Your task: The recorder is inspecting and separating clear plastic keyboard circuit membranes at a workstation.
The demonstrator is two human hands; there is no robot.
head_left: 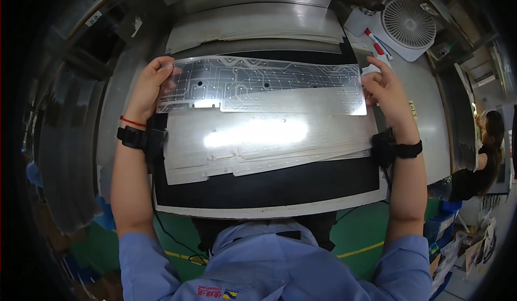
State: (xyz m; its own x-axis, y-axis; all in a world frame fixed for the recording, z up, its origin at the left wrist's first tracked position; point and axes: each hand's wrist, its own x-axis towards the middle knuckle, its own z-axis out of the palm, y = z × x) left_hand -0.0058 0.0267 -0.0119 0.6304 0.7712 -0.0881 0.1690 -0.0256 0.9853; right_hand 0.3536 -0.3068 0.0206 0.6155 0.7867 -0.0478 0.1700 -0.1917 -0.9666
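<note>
A clear membrane circuit sheet (258, 80) with fine silvery traces is held up level over the worktable. My left hand (153, 83) pinches its left end between thumb and fingers. At the opposite end my right hand (381, 85) grips the short edge, with its index finger raised off the sheet. Beneath it lies a stack of similar translucent sheets (186, 158) on a black mat (301, 185); a bright glare covers the middle of the stack. The held sheet hides the stack's far part.
Another pile of pale sheets (253, 23) lies at the table's far side. A white fan (408, 29), a bottle (360, 20) and a red marker (376, 42) stand or lie at far right. Hanging dark strips (67, 150) are at left. A co-worker (482, 158) is at right.
</note>
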